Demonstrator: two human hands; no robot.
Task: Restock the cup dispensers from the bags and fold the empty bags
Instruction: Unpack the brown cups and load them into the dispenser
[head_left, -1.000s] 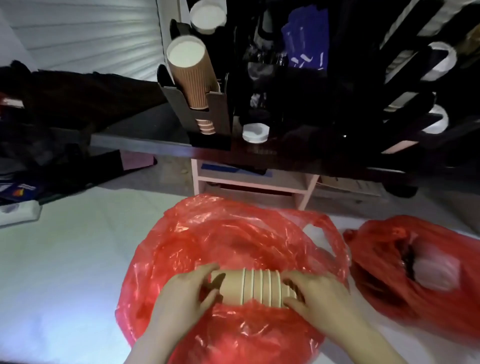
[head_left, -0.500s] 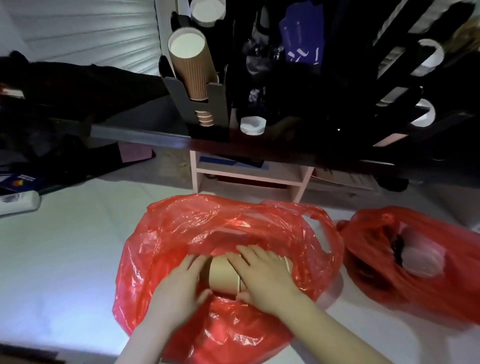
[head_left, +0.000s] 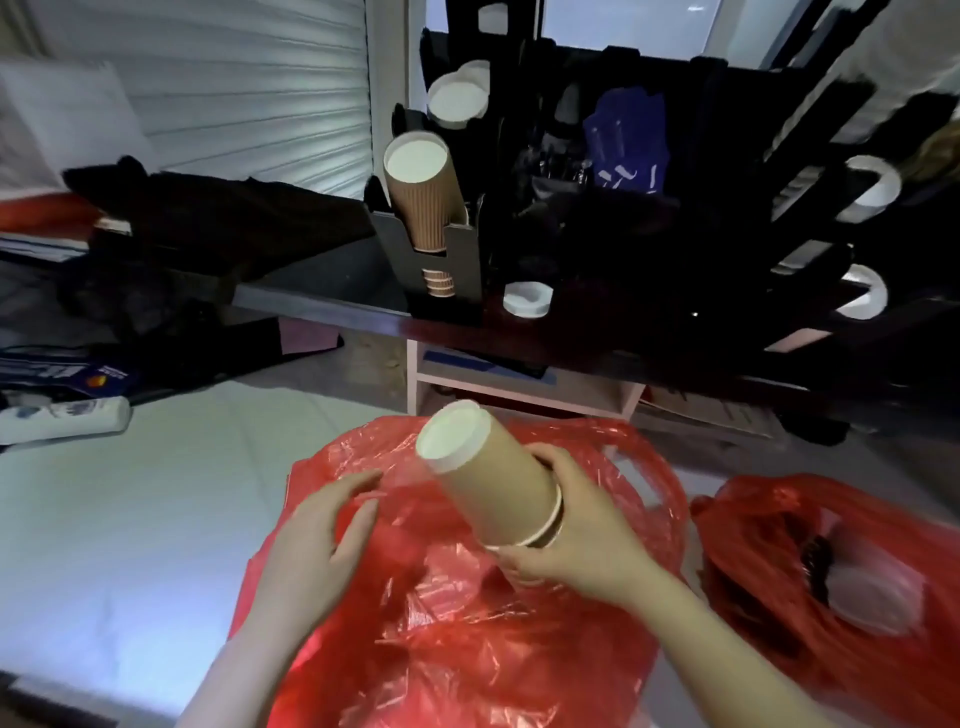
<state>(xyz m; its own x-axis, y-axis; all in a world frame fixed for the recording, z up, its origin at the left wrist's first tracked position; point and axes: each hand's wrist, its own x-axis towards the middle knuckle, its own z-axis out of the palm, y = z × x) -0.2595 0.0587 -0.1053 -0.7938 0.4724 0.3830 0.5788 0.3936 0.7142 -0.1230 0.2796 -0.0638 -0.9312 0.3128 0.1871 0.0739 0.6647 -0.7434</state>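
Note:
My right hand (head_left: 576, 540) grips a short stack of brown paper cups (head_left: 488, 473) by its rim end, lifted above the red plastic bag (head_left: 467, 639), the white cup base tilted up and away. To the stack's left my left hand (head_left: 317, 540) hovers with relaxed fingers over the bag's edge, holding nothing. Behind the bag, a black cup dispenser (head_left: 447, 254) on the dark shelf holds a ribbed brown cup stack (head_left: 423, 192) that leans left. White cups or lids (head_left: 460, 98) sit in a slot above it.
A second red bag (head_left: 831, 571) with white items inside lies at the right. More dark dispenser racks with white lids (head_left: 872, 187) fill the right back. A white lid (head_left: 527, 300) rests on the shelf. A white bottle (head_left: 67, 418) lies at the left on the pale surface.
The right hand has lifted the cup stack out of the red bag and tilted it upward. The left hand has let go and moved left.

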